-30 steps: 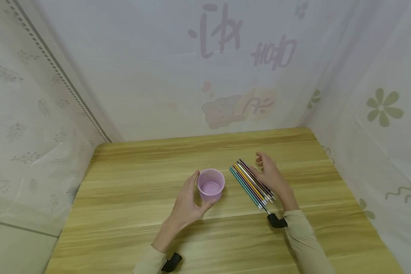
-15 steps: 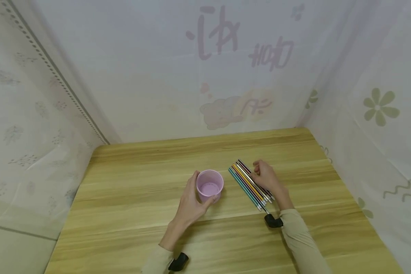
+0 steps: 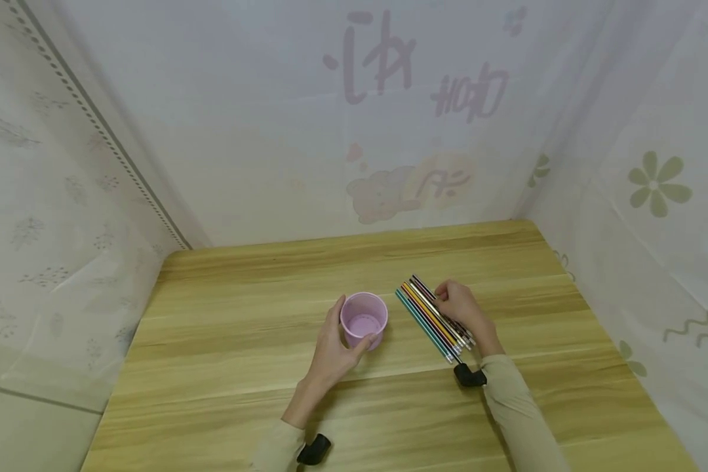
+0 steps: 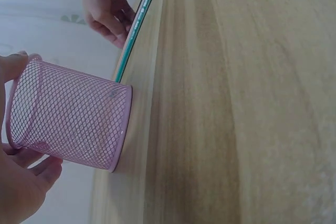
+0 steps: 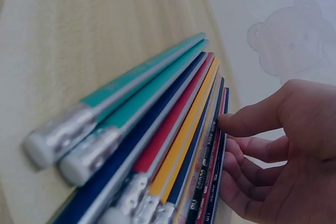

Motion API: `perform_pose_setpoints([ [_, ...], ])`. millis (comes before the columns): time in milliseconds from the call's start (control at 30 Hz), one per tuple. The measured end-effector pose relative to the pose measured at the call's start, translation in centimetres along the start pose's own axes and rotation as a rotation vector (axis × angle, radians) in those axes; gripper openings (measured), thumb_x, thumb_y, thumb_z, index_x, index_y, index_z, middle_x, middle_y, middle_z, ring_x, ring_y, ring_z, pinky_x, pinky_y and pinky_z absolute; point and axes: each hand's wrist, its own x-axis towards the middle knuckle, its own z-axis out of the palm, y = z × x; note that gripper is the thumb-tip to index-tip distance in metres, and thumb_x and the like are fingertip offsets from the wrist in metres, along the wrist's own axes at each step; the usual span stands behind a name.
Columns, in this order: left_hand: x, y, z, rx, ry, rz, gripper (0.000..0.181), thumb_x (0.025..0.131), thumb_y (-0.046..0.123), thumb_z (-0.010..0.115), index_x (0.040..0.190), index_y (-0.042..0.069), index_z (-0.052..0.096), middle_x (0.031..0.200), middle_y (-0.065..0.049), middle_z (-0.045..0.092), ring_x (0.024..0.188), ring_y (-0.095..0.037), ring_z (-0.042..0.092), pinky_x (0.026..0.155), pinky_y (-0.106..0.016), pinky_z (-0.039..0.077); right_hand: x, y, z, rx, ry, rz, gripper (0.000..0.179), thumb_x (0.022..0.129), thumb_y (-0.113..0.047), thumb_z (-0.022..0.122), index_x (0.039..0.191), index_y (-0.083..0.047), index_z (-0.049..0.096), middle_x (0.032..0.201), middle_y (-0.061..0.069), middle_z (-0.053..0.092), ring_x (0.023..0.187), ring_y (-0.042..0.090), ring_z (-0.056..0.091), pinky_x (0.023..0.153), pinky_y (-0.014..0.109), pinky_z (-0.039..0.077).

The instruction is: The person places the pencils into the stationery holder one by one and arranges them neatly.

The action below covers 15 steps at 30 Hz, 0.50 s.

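A pink mesh pencil cup (image 3: 362, 303) stands upright near the middle of the wooden table. My left hand (image 3: 328, 357) grips it around the side, thumb near and fingers behind; in the left wrist view its base meets the tabletop. To its right lies a row of eraser-tipped pencils (image 3: 427, 321), teal, dark blue, red, yellow and black. Bent over the row's right edge is my right hand (image 3: 461, 307). In the right wrist view its thumb presses the outermost dark pencil (image 5: 212, 182), with the curled fingers against the other side, pinching it.
Both wrists wear a black camera mount; the right mount (image 3: 469, 375) sits close by the pencils' eraser ends. Pale printed curtains (image 3: 271, 131) enclose the wooden table (image 3: 224, 314) at the back and both sides.
My right hand has lowered slightly and drawn in, its fingers closing at the right edge of the pencils. The left hand's thumb has come up against the cup, which stays in place.
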Motion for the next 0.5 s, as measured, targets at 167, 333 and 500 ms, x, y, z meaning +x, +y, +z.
perform_pose_setpoints([
  [167, -0.02, -0.12, 0.2, -0.019, 0.011, 0.009, 0.093, 0.081, 0.027, 0.084, 0.153, -0.002, 0.033, 0.144, -0.021, 0.052, 0.133, -0.037, 0.053, 0.113, -0.055, 0.044, 0.03, -0.27, -0.15, 0.004, -0.023, 0.015, 0.023, 0.09, -0.008, 0.064, 0.108, 0.007, 0.065, 0.096, 0.018, 0.066, 0.085, 0.025, 0.061, 0.075, 0.036, 0.055],
  [333, -0.03, -0.32, 0.27, -0.024, 0.013, 0.003, 0.093, 0.08, 0.026, 0.084, 0.153, 0.0, 0.034, 0.144, -0.019, 0.053, 0.133, -0.035, 0.053, 0.112, -0.053, 0.046, -0.05, -0.39, -0.18, -0.009, -0.019, 0.004, 0.021, 0.091, -0.01, 0.064, 0.107, 0.005, 0.065, 0.095, 0.016, 0.066, 0.085, 0.024, 0.06, 0.076, 0.037, 0.054],
  [500, 0.02, -0.58, 0.36, -0.018, 0.023, 0.015, 0.092, 0.08, 0.026, 0.084, 0.153, 0.001, 0.035, 0.143, -0.019, 0.053, 0.132, -0.035, 0.054, 0.11, -0.053, 0.047, -0.15, -0.5, -0.15, -0.024, 0.006, -0.015, 0.02, 0.092, -0.01, 0.063, 0.107, 0.004, 0.064, 0.095, 0.015, 0.065, 0.085, 0.024, 0.06, 0.074, 0.036, 0.054],
])
